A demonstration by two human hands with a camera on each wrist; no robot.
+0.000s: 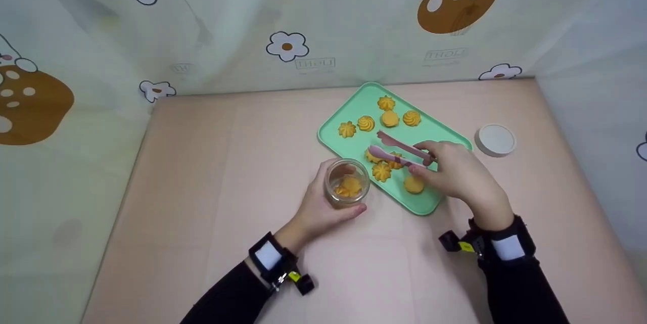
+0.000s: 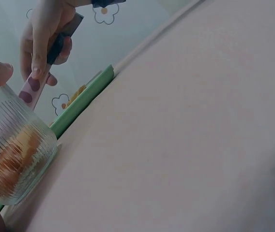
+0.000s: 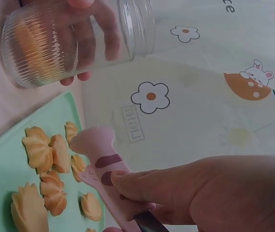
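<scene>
My left hand (image 1: pixel 319 197) grips a ribbed clear glass jar (image 1: pixel 331 182), its mouth uncovered, beside the tray's near left edge. Several cookies (image 1: pixel 350 186) lie at the bottom of the jar. In my right hand (image 1: pixel 457 170) is a pair of pink tongs (image 1: pixel 404 144) with darker spots, pinched between thumb and fingers. The tong tips stand apart above the green tray (image 1: pixel 343 147), with nothing between them. Golden piped cookies (image 3: pixel 38 149) are spread on the tray, several at its far end and several under and near the tongs.
A round white lid (image 1: pixel 495 140) lies on the pink tabletop (image 1: pixel 202 187) to the right of the tray. Behind the table hangs a patterned curtain (image 1: pixel 217 26), with more of it along both sides.
</scene>
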